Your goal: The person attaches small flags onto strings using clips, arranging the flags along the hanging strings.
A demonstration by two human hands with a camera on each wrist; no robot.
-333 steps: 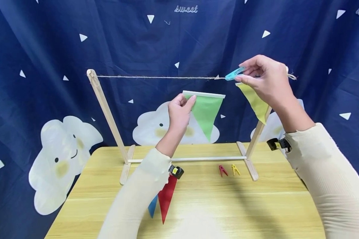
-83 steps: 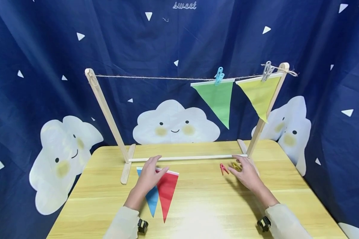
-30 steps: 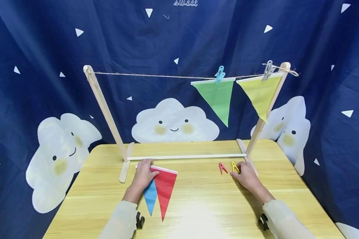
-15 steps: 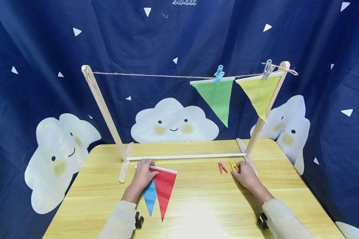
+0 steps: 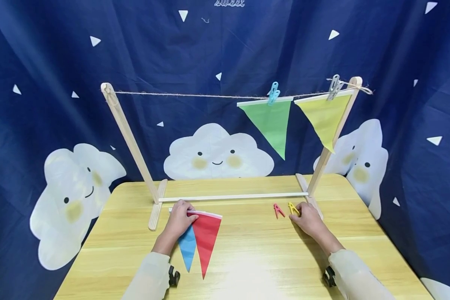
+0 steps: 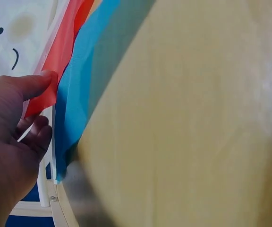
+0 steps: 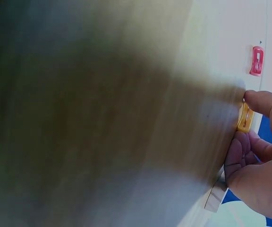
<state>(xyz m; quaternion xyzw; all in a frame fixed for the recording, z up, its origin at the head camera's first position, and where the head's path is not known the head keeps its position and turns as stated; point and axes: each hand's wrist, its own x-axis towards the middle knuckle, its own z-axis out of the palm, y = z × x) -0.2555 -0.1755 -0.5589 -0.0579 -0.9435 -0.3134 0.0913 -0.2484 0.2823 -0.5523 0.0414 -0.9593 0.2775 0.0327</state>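
Note:
My left hand (image 5: 179,218) pinches the upper left corner of a red pennant (image 5: 207,233) with a white top band, thumb on its face in the left wrist view. Partly under it, a blue pennant (image 5: 188,249) lies on the table. On the right, my right hand (image 5: 308,217) has thumb and fingers on either side of a yellow clothespin (image 7: 245,118), gripping it at the table surface. A pink-red clothespin (image 5: 278,211) lies just to its left. From the string (image 5: 187,95) hang a green pennant (image 5: 273,121) under a light-blue clothespin (image 5: 273,93) and a yellow pennant (image 5: 327,116) under a grey clothespin (image 5: 334,86).
Two slanting wooden posts carry the string, the left post (image 5: 129,139) and the right post (image 5: 324,160). A white rod (image 5: 232,196) joins their feet along the back of the wooden table (image 5: 262,254). A blue cloud-print curtain (image 5: 153,50) hangs behind.
Since the oldest frame, the green pennant was clipped to the string with the light-blue clothespin. Both hands came down to the table, onto the red pennant and yellow clothespin; lately they barely move.

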